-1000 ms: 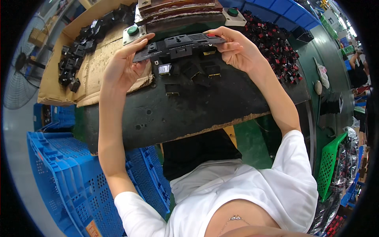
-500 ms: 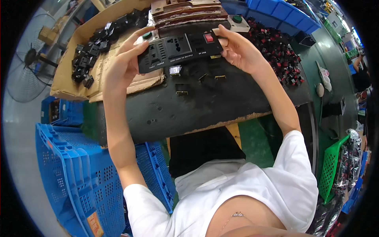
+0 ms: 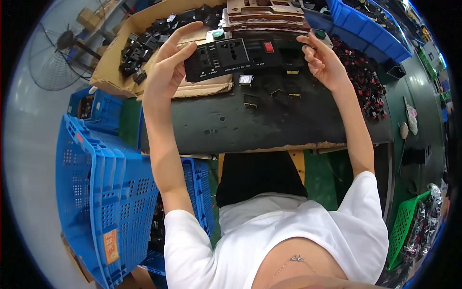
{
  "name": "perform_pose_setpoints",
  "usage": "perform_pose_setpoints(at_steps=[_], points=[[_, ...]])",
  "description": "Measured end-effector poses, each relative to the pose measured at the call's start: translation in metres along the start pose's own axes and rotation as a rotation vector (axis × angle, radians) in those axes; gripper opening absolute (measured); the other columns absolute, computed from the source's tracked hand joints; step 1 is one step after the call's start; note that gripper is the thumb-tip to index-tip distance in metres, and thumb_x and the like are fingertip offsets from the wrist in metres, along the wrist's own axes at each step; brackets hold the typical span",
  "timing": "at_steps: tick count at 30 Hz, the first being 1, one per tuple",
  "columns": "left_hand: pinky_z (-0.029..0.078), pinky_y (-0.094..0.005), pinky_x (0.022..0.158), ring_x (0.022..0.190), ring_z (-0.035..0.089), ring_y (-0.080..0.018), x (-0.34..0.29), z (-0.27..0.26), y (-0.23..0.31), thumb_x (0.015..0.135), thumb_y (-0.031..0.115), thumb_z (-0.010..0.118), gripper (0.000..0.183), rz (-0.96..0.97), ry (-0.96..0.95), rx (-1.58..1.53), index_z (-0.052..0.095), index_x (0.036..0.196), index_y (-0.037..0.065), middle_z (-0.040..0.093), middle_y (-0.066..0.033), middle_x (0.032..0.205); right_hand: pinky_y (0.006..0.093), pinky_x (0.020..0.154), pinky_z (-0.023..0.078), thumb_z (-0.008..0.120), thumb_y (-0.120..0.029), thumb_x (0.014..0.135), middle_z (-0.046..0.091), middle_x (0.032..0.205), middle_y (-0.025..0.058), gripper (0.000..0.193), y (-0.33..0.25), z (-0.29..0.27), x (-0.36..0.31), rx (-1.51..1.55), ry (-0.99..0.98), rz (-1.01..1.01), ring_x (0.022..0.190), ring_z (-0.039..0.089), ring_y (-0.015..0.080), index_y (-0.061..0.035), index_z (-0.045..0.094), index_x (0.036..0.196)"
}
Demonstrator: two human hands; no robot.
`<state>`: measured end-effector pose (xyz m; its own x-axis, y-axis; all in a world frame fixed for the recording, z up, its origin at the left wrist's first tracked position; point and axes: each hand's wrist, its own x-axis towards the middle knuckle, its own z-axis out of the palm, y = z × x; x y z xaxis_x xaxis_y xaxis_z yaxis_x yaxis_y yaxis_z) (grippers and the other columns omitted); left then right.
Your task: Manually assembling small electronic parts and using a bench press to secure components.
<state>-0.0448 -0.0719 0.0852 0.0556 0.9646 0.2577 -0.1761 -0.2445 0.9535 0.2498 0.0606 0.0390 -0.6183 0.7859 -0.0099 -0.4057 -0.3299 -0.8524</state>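
My left hand (image 3: 166, 65) grips the left end of a black front panel (image 3: 236, 66), thumb on its face and fingers behind. The panel has a universal socket (image 3: 233, 51), a red rocker switch (image 3: 268, 46) and white lettering, and is held up tilted above the dark workbench. To its right, my right hand (image 3: 323, 62) is raised, with the index finger and thumb apart and the other fingers curled. It appears separate from the panel's right end. Small black parts with brass-coloured pieces (image 3: 250, 104) lie on the bench beneath.
Black sockets (image 3: 139, 55) fill a cardboard box at the left. Red and black switches (image 3: 358, 74) are heaped at the right. Two green buttons (image 3: 218, 34) flank a stacked brown fixture (image 3: 267, 21). Blue crates (image 3: 120, 192) stand left of the bench (image 3: 192, 130).
My right hand has let go of the panel's right end and moved off to the right. My left hand still holds the panel. The view has shifted slightly.
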Motion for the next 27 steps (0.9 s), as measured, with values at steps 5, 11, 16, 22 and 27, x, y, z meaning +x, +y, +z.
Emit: perform_pose_setpoints(at_steps=[5, 11, 16, 22, 27], points=[[0.052, -0.0205, 0.070, 0.080, 0.064, -0.0117, -0.014, 0.007, 0.026, 0.086, 0.006, 0.052, 0.043, 0.079, 0.088, 0.042, 0.041, 0.127, 0.001, 0.064, -0.0112, 0.091, 0.0104, 0.034, 0.028, 0.040, -0.028, 0.096, 0.045, 0.061, -0.0014, 0.034, 0.002, 0.000, 0.003, -0.009, 0.006, -0.005, 0.039, 0.035, -0.0008, 0.0020, 0.051, 0.108], [0.047, -0.0241, 0.082, 0.095, 0.060, -0.0166, -0.035, 0.019, 0.062, 0.084, 0.009, 0.053, 0.047, 0.390, 0.106, 0.109, 0.040, 0.127, -0.003, 0.057, -0.0157, 0.110, 0.0113, 0.035, 0.030, 0.039, -0.026, 0.097, 0.045, 0.061, -0.0020, 0.032, 0.002, -0.001, 0.000, -0.001, 0.034, 0.015, 0.041, 0.035, 0.0001, 0.0016, 0.052, 0.108], [0.048, -0.0216, 0.053, 0.056, 0.057, -0.0158, -0.081, -0.002, 0.095, 0.084, -0.001, 0.045, 0.048, 0.645, -0.165, -0.976, 0.030, 0.130, -0.005, 0.059, -0.0157, 0.091, 0.0116, 0.035, 0.030, 0.038, -0.025, 0.097, 0.046, 0.060, -0.0016, 0.032, 0.005, 0.007, 0.004, 0.003, -0.011, 0.028, 0.040, 0.035, 0.0008, 0.0017, 0.051, 0.108], [0.047, -0.0211, 0.044, 0.048, 0.056, -0.0137, -0.087, -0.016, 0.104, 0.086, -0.003, 0.042, 0.051, 1.034, -0.136, -1.398, 0.021, 0.131, 0.005, 0.056, -0.0065, 0.070, 0.0112, 0.036, 0.032, 0.039, -0.025, 0.097, 0.047, 0.060, -0.0015, 0.032, 0.005, 0.000, 0.003, -0.007, -0.013, 0.035, 0.041, 0.037, 0.0009, 0.0021, 0.051, 0.108], [0.047, -0.0245, 0.057, 0.056, 0.052, -0.0126, -0.044, -0.051, 0.081, 0.087, 0.006, 0.048, 0.026, 0.809, 0.080, -0.826, 0.045, 0.111, -0.004, 0.055, -0.0069, 0.073, 0.0115, 0.038, 0.032, 0.041, -0.025, 0.096, 0.049, 0.060, -0.0019, 0.030, 0.006, 0.001, 0.000, -0.054, -0.027, 0.017, 0.042, 0.039, 0.0004, 0.0005, 0.054, 0.104]])
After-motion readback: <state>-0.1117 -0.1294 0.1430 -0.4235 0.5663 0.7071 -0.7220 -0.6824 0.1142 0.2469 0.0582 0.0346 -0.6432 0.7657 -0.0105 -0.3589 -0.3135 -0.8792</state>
